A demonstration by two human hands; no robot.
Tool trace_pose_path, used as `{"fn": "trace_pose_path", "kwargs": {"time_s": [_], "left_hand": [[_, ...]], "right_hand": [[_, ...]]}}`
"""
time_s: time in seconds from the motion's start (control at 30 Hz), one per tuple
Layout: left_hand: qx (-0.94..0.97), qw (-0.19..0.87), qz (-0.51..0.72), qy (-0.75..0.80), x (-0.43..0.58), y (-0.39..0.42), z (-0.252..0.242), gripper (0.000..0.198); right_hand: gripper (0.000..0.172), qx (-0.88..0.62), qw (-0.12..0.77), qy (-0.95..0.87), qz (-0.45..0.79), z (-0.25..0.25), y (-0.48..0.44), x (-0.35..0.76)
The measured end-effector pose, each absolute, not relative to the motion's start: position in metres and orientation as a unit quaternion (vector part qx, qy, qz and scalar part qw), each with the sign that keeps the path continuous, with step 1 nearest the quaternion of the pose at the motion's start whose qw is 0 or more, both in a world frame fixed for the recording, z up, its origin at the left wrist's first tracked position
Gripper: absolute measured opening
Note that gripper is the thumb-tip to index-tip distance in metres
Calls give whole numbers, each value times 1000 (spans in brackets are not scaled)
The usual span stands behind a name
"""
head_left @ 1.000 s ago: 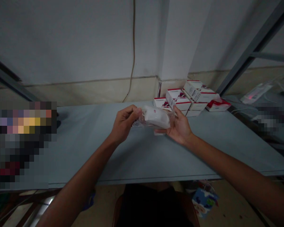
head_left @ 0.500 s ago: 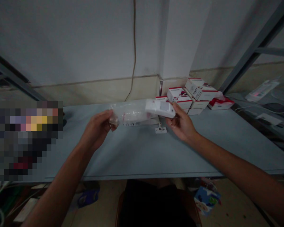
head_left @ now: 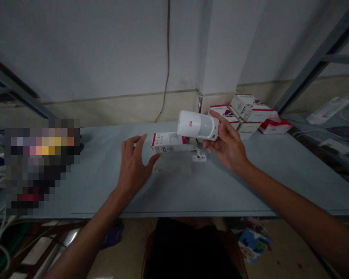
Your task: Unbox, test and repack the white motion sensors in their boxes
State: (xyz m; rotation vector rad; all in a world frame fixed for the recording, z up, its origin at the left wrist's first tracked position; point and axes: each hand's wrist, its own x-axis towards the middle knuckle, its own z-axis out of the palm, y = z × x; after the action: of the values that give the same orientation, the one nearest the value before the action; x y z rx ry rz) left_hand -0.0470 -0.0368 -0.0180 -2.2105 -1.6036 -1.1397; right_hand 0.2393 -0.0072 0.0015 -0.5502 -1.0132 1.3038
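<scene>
A white rounded device (head_left: 196, 125) with a small red mark and a greyish window is held up in my right hand (head_left: 228, 146), gripped by its right end. My left hand (head_left: 136, 162) has its fingers apart and holds nothing, just left of a white and red box (head_left: 168, 142) lying on the table. The device overlaps the right part of that box in view. Below the device, a small white bracket (head_left: 199, 157) lies on the table. A faint clear plastic bag (head_left: 174, 164) seems to lie in front of the box.
Several white and red boxes (head_left: 251, 112) are stacked at the back right of the blue-grey table (head_left: 168, 197). A blurred-out heap lies at the left. A cable (head_left: 168, 58) hangs down the wall. Metal frame bars rise at both sides.
The clear plastic is off the device and out of my left hand, which has opened. My right hand has turned the device so its red mark shows. The box on the table is more visible.
</scene>
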Motion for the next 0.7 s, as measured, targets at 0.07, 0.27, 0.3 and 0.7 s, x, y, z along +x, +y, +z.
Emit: {"fn": "trace_pose_path", "kwargs": {"time_s": [0.07, 0.27, 0.3, 0.7], "left_hand": [[-804, 10, -394, -446, -29, -31, -6, 86], [-834, 78, -433, -332, 11, 9, 12, 78], [-827, 92, -445, -331, 13, 14, 11, 76], [-789, 264, -493, -254, -64, 31, 13, 92]], "right_hand": [[44, -235, 631, -453, 584, 3, -12, 237], [38, -244, 654, -470, 540, 0, -9, 235], [33, -254, 659, -471, 527, -2, -7, 235], [22, -275, 793, -534, 99, 42, 25, 334]]}}
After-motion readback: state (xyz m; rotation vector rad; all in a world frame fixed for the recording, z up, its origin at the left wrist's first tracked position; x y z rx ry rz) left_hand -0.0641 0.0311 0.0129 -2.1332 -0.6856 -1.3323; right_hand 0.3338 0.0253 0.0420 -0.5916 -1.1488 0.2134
